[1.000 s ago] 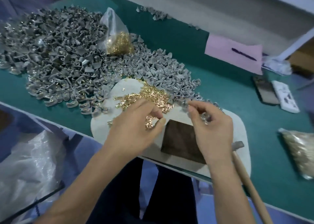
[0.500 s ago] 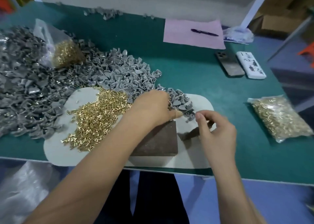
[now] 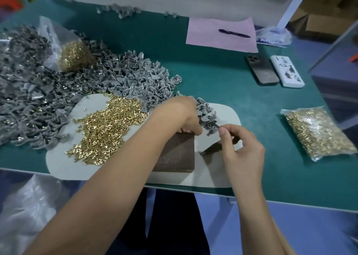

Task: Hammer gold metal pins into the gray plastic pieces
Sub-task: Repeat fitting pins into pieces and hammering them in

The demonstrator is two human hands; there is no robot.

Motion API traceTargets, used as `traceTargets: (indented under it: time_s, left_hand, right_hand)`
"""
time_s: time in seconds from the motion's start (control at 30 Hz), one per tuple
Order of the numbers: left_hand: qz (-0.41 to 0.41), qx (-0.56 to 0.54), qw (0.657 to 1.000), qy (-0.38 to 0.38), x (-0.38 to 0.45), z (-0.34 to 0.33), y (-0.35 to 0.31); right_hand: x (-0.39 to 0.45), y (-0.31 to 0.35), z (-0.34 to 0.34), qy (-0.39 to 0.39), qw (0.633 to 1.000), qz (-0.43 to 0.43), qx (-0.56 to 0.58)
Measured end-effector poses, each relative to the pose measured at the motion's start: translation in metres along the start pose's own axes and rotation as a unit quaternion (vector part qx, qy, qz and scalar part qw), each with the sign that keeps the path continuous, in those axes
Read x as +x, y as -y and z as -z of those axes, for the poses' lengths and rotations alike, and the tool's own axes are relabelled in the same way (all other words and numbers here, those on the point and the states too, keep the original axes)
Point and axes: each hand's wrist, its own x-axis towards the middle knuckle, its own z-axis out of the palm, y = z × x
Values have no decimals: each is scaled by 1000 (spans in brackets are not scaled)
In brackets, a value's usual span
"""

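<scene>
Workbench stock, counted from near to far. Pale mat (image 3: 58,163) at the near edge of the green table (image 3: 213,76), carrying a dark brown block (image 3: 176,154) and, to the block's left, a loose heap of gold pins (image 3: 104,127). Gray plastic pieces (image 3: 135,80): one large pile across the left and far side of the mat, its near-right tip spilling onto the mat just beyond the block. Opened bag of pins (image 3: 75,55) resting on the pile at far left; sealed bag of pins (image 3: 317,132) well apart on the right. Pink paper (image 3: 219,41) with a pen (image 3: 234,33) at the far side; two phones (image 3: 275,71) to the right of centre.

Left hand (image 3: 180,115): fingers curled down among the tip of the gray pile at the block's far edge; whether they have closed on a piece cannot be told, since the fingertips are hidden. Right hand (image 3: 240,148): thumb and forefinger pinched together close beside one gray piece (image 3: 213,128); what they hold is too small to make out. A dark object lies partly under this hand, unidentified.

Step in hand, as judged: selecting one piece and fitting a pin. Advice: separate a single piece from the cluster, turn its hole upward, seat the pin straight in the hole, then lay it flat on the block before any blow.
</scene>
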Motion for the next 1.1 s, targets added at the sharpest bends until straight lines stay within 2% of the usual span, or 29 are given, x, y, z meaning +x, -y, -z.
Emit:
traceTargets:
  time_s: [0.1, 0.2, 0.3, 0.37, 0.47, 0.53, 0.73, 0.83, 1.0, 1.1]
  left_hand:
    - [-41, -147, 986, -64, -13, -1, 18]
    - [-112, -273, 944, -147, -38, -8, 37]
    - [-157, -325, 916, -174, -69, -26, 54]
    - [-156, -350, 902, -199, -87, -40, 65]
    - [-142, -300, 896, -294, -105, -60, 80]
    - [-152, -251, 896, -332, -112, -75, 82]
    - [-198, -218, 899, -325, -122, -107, 82]
    - [-174, -248, 894, -329, -126, -111, 90]
    - [-135, -166, 909, -357, -130, -101, 97]
    - [-143, -209, 909, -330, -135, -99, 96]
  right_hand:
    - [-1, 5, 4, -5, 1000, -15, 9]
    - [-5, 12, 6, 6, 1000, -5, 30]
    - [-13, 21, 0, 44, 998, 19, 39]
    - [-18, 25, -7, 63, 997, 33, 38]
    - [-28, 32, -18, 91, 994, 58, 26]
    - [-34, 35, -25, 111, 991, 65, 33]
    - [-46, 39, -33, 138, 987, 70, 46]
    - [-48, 41, -33, 128, 989, 59, 54]
    - [-48, 43, -30, 118, 991, 33, 49]
    - [-49, 44, -29, 118, 991, 43, 39]
